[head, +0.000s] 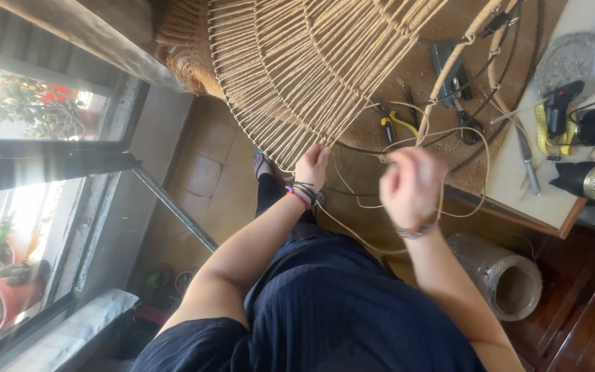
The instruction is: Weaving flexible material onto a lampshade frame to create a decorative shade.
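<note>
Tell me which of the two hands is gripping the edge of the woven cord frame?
The left hand, the one with dark and pink bands at its wrist, holds the lower rim of the woven frame. The right hand is off the frame, pulling loose cord.

I see no packages, labels, signs or screens anywhere on my feed right now.

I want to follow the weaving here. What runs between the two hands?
In the head view, a loose tan cord loops across the gap between the left hand, resting on the woven cord frame, and the raised right hand. Behind it lies brown floor.
</note>
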